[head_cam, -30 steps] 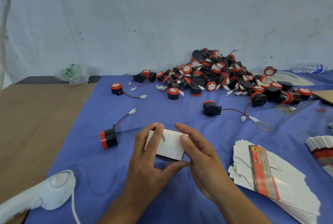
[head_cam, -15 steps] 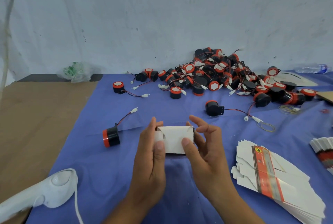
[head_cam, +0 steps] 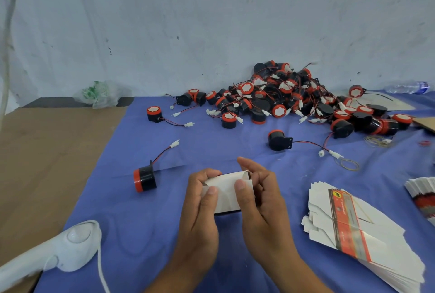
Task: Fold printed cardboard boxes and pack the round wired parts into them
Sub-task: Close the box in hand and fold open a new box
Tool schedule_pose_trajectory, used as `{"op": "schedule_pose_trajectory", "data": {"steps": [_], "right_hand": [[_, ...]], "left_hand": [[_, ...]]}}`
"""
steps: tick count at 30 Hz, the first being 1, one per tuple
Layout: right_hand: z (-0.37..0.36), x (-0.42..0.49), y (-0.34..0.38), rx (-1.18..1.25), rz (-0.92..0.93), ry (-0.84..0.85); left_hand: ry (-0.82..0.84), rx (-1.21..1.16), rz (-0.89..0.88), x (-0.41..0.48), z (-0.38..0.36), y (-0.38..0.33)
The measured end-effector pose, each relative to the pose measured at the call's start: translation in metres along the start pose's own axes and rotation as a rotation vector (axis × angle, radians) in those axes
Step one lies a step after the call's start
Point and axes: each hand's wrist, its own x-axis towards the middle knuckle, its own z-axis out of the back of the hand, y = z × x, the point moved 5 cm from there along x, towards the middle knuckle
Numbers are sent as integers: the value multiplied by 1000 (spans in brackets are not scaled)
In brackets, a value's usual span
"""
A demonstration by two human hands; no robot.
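Note:
A small white cardboard box [head_cam: 225, 189] is held over the blue cloth between both hands. My left hand [head_cam: 200, 208] grips its left end, thumb pressed on the front face. My right hand [head_cam: 261, 201] grips the right end, thumb on the front and fingers curled over the top flap. One round black part with a red cap [head_cam: 144, 178] lies on its side just left of my hands, its wire running up to a white plug. Another single part [head_cam: 279, 139] lies beyond my right hand. A big pile of the same parts [head_cam: 289, 99] sits at the back.
A fanned stack of flat printed box blanks [head_cam: 357, 229] lies at the right, with a second stack [head_cam: 423, 196] at the right edge. A white handheld device [head_cam: 58, 252] with a cord lies at the lower left. Rubber bands [head_cam: 348, 165], a plastic bag [head_cam: 101, 93] and a bottle [head_cam: 409, 86] lie farther back.
The box has tilted and turned between my hands. My right fingers have curled over its top flap, and both thumbs now press on its front face.

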Motion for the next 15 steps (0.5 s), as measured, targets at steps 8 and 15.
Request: {"op": "schedule_pose_trajectory", "data": {"steps": [8, 15], "right_hand": [[-4, -3, -2, 149, -38, 1], [-6, -1, -5, 16, -48, 134]], "left_hand": [[-110, -13, -28, -3, 2, 0], [-70, 3, -103, -2, 2, -2]]}}
